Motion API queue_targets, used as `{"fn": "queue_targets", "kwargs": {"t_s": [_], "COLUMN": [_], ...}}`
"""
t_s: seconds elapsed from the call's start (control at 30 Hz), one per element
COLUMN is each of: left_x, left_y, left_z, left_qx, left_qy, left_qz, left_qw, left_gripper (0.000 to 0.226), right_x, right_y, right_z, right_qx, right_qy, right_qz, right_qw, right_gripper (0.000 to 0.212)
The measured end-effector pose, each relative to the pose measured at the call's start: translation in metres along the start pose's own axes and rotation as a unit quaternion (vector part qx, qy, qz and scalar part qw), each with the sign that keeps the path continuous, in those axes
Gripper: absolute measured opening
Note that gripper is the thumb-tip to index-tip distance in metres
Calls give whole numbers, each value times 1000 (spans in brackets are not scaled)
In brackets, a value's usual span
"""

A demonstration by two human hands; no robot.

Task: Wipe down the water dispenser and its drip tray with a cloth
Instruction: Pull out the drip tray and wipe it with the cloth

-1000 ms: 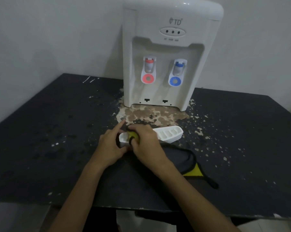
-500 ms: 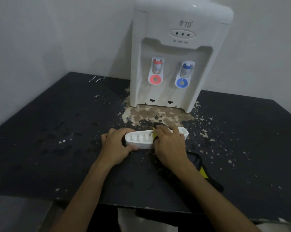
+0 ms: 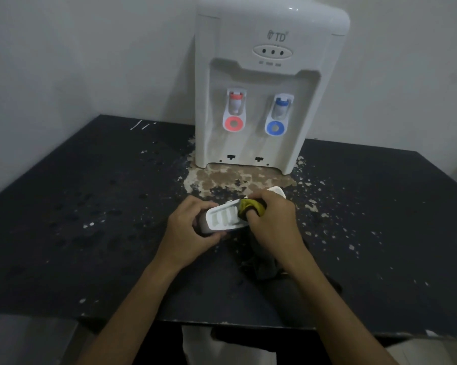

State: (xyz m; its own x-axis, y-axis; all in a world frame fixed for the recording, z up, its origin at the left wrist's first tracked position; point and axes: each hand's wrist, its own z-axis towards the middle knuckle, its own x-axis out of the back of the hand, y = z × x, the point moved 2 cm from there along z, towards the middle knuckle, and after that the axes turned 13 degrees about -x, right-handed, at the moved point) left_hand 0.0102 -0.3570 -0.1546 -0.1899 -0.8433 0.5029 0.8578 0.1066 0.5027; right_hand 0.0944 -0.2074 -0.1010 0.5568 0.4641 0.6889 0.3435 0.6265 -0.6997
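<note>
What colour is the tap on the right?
Blue. The tap shows best in the head view.

The water dispenser [image 3: 261,88] stands upright at the back of the table [image 3: 77,233], close to the wall, blocking the rear centre; open tabletop runs wide on either side (flat, flaked paint). A narrow open strip lies between its foot and the drip tray [image 3: 223,219]; the left hand [image 3: 188,233] gripping the tray and the right hand [image 3: 272,225] gripping the cloth [image 3: 251,208] fill the near middle.
</note>
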Motion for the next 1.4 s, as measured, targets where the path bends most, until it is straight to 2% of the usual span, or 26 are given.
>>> {"fn": "queue_targets", "kwargs": {"t_s": [0.13,0.3,0.43,0.5,0.57,0.73,0.83,0.9,1.07,1.3,1.4], "left_x": [-2,-2,-3,-3,-3,-4,-4,-4,-4,-3,-4], "left_y": [4,4,5,6,7,9,10,12,14,12,12], "left_z": [-2,-3,-3,-2,-2,-3,-3,-3,-3,-3,-3], "left_qx": [-13,-21,-24,-22,-27,-34,-38,-44,-53,-47,-53], "left_qy": [0,-5,-4,-1,-5,-20,-18,-19,-17,-17,-17], "left_qz": [1,-3,-3,-3,-4,-4,-5,-8,-10,-8,-3], "left_qw": [1000,1000,1000,1000,1000,999,999,999,998,999,998], "left_gripper": [53,55,56,56,56,56,54,52,53,56,54], "right_x": [-7,-6,-6,-5,-4,-2,1,0,-3,0,2], "right_y": [1,1,0,4,8,7,7,8,0,3,8], "right_z": [3,2,-2,-4,-4,-8,-7,-6,-8,-11,-6], "right_qx": [-5,23,62,43,5,-36,-59,-57,9,153,209], "right_qy": [-40,-65,-21,17,39,0,-33,-24,-5,1,-33], "right_qz": [-52,-46,-14,11,30,25,45,14,-55,-27,-8], "right_qw": [998,997,998,999,999,999,997,998,998,988,977], "right_gripper": [19,22,32,40,36,18,19,17,17,15,16]}}
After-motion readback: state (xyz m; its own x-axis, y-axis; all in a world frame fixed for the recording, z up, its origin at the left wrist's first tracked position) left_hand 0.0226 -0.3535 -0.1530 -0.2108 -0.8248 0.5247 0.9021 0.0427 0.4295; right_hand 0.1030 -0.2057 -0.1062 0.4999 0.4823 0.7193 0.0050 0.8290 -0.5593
